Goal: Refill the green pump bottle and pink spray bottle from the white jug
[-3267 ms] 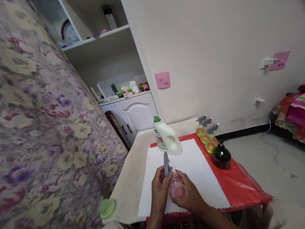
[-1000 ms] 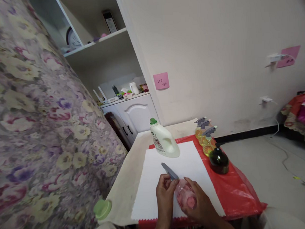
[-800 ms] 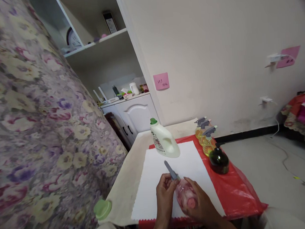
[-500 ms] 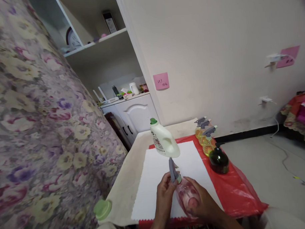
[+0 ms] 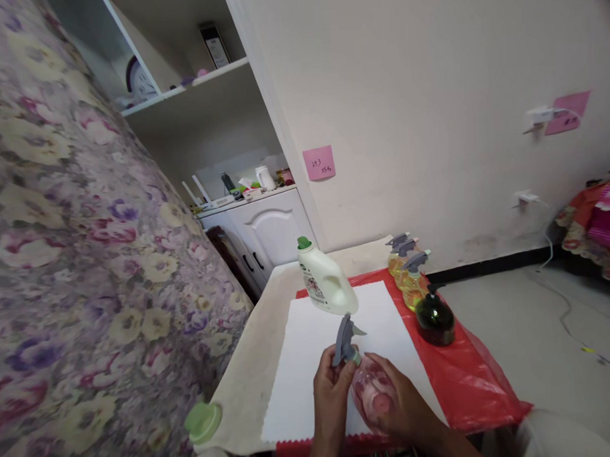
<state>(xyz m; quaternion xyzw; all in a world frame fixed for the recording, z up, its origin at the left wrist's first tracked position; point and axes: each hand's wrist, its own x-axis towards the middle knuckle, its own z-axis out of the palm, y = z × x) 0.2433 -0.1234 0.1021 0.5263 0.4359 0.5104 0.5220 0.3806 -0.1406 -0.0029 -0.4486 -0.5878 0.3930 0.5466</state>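
Pink spray bottle [image 5: 373, 398] tilted, nozzle away

Bare white mat [image 5: 309, 335] ahead — jug [image 5: 326, 286], bottles [image 5: 411, 278] beyond.

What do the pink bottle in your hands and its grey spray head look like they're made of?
The pink bottle looks like clear, glossy plastic, since light passes through its tinted wall. The spray head looks like matte grey moulded plastic, opaque with no shine.

Head cam, fwd-down, close
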